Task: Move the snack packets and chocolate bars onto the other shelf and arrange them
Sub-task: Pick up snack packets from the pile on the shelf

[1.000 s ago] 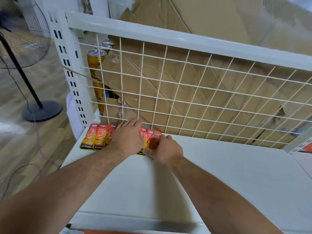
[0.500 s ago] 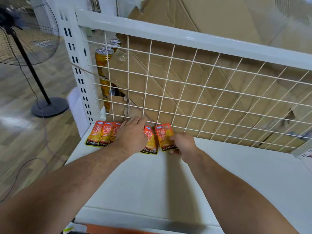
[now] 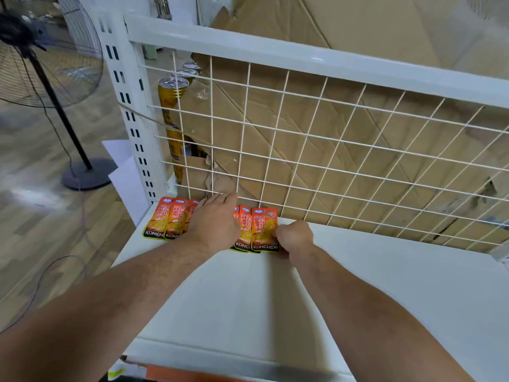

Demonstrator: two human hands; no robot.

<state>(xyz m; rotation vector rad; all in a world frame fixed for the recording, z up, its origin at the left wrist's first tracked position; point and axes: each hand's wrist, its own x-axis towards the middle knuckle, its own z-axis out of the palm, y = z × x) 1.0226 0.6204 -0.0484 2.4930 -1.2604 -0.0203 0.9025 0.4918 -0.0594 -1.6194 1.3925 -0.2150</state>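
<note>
At the back left of a white shelf [image 3: 358,285], against a wire grid [image 3: 330,150] fronting cardboard [image 3: 303,119], orange snack packets [image 3: 168,219] are lying in a row; a fan [image 3: 41,64] is standing beyond. The left hand [image 3: 214,224] is pressing flat on the row; the right hand [image 3: 294,237], fingers curled, is pinching the rightmost packet [image 3: 263,230].

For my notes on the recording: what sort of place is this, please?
Probably a shop stockroom or mock store: a white retail shelf with wire-grid back, flattened cardboard boxes behind it, and a pedestal fan.
</note>
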